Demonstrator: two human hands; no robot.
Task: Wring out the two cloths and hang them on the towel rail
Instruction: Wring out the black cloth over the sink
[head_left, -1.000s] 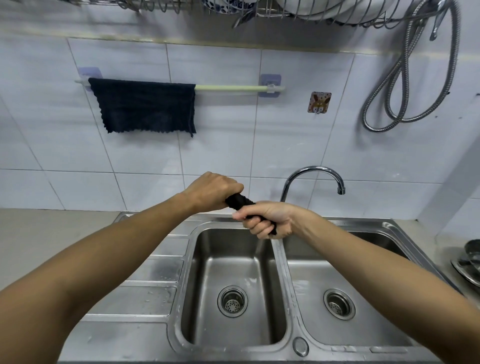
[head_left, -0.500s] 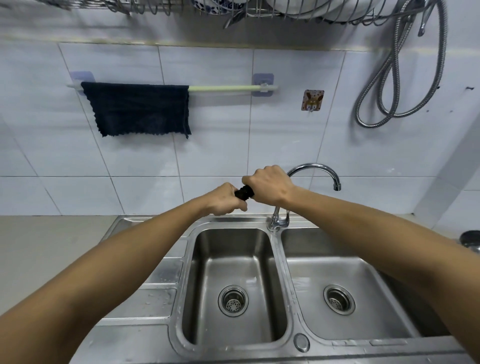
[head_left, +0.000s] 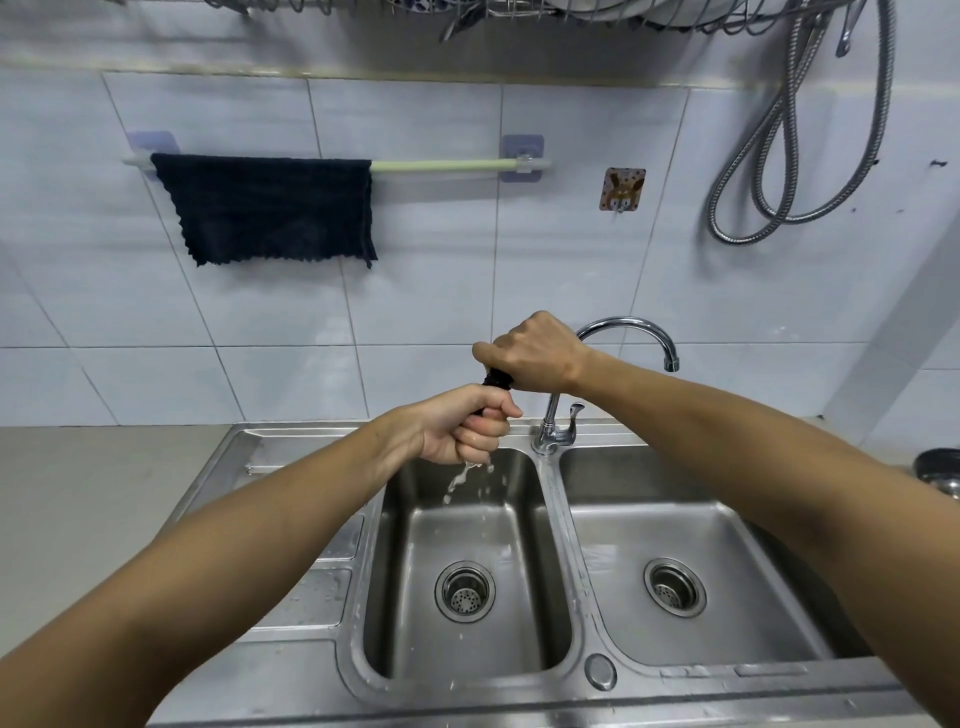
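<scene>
A dark cloth (head_left: 497, 378), twisted into a tight roll, is gripped at both ends above the left sink basin (head_left: 467, 525). My left hand (head_left: 465, 426) holds the lower end, palm side toward me, and water runs from it into the basin. My right hand (head_left: 532, 353) is clenched on the upper end, knuckles up. Only a short piece of the roll shows between the fists. A second dark cloth (head_left: 267, 208) hangs spread over the left part of the pale green towel rail (head_left: 441, 166) on the tiled wall.
The chrome tap (head_left: 623, 338) arches just right of my hands, its spout over the right basin (head_left: 691, 530). A coiled metal hose (head_left: 779, 156) hangs at the upper right. A dish rack (head_left: 519, 13) runs overhead. A dark pot (head_left: 937, 467) sits at the right edge.
The twist has turned: my right hand rose above my left, and the left rolled palm-up. Water now runs from the cloth into the left basin.
</scene>
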